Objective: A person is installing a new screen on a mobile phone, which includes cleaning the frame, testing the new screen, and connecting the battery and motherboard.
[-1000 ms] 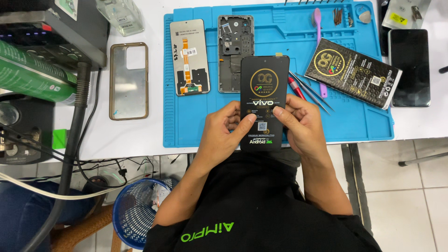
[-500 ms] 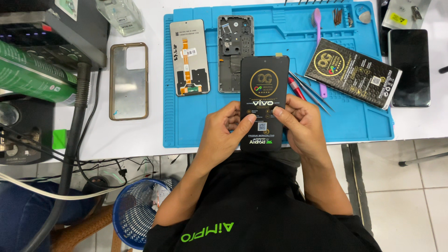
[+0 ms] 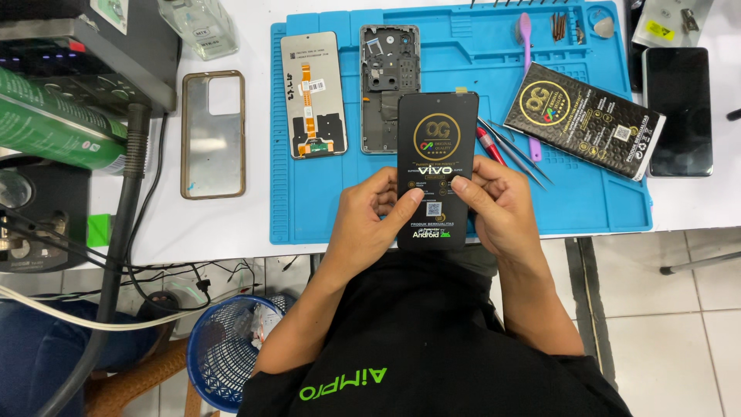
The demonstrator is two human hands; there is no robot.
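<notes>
Between both hands' grip: black screen panel [image 3: 437, 154].

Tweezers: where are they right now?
In the head view, the tweezers lie on the blue mat, right of the black panel both hands hold.

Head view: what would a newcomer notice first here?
First, the black phone screen panel with gold print, held by the left hand and the right hand over the near edge of the blue work mat. Behind it on the mat lie an old display and a phone frame.
</notes>
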